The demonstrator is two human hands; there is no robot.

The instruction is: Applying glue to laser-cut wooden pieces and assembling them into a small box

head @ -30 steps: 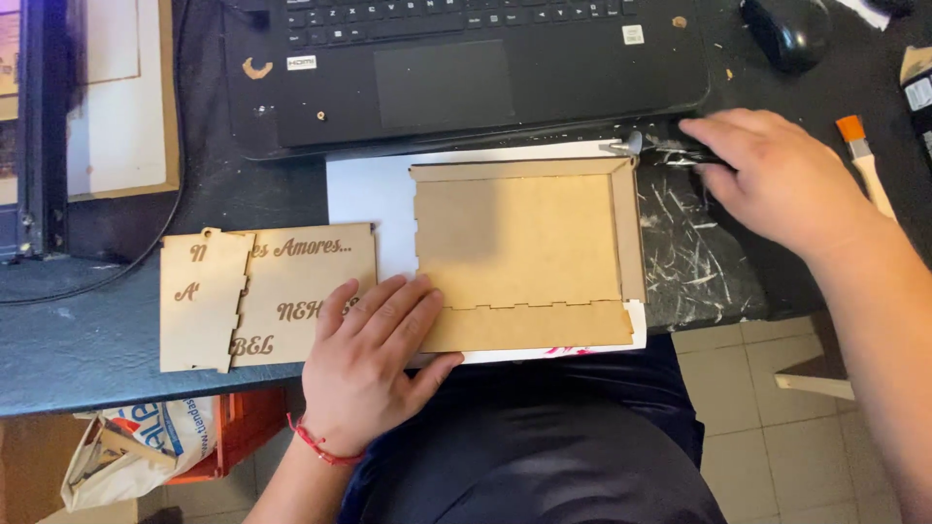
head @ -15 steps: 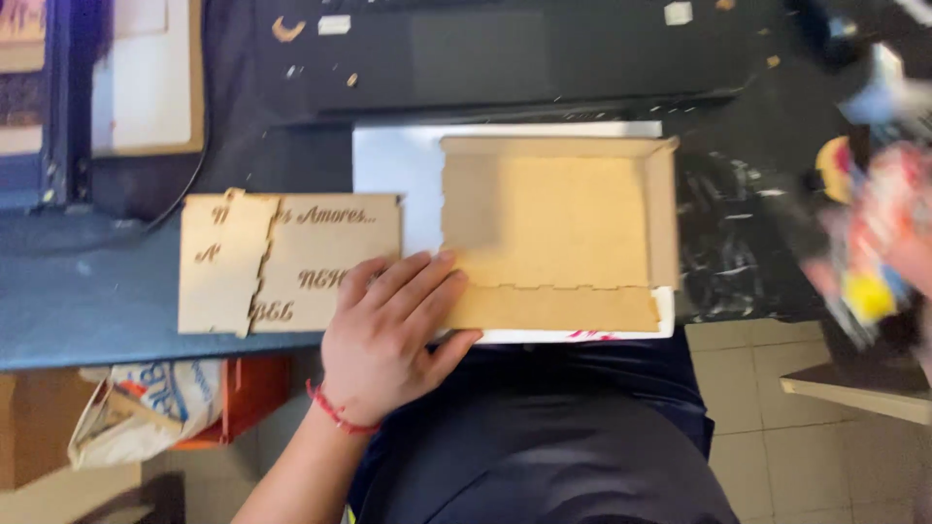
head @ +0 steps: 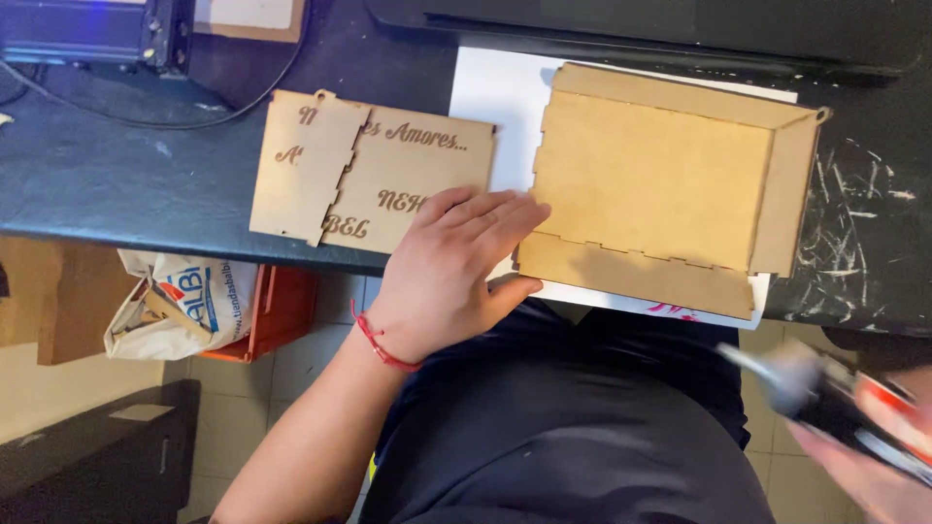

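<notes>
Since half a second ago the right hand [head: 874, 466] has dropped off the desk to the near right, blurry, fingers wrapped around a dark tube-like tool [head: 825, 398] with a red end. Left hand [head: 456, 272] lies flat, fingers spread, pinning the wooden tray [head: 660, 184] at its near-left corner, probably so it doesn't slide. Fingertips also overlap the engraved panel [head: 408, 175] just left of it.

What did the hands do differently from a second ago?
The right hand left the desk's far side near the laptop, came down to the lap, and now holds a blurred tool. The left hand stays flat beside the wooden tray.
</notes>
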